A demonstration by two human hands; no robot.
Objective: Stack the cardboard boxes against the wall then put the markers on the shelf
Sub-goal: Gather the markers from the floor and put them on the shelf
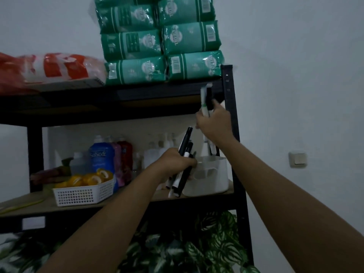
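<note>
My left hand grips a bundle of black and white markers in front of the middle shelf of a black metal rack. Their tips point up and their ends hang below my fist. My right hand is raised higher, by the rack's right post, and holds two markers upright, one white with a green band, one dark. Right under it stands a white plastic caddy on the middle shelf, with one marker standing in it. No cardboard boxes are in view.
Green tissue packs and a red-and-white bag fill the top shelf. Detergent bottles and a white basket of yellow tape rolls sit left of the caddy. Leafy plants are below. A wall switch is on the right wall.
</note>
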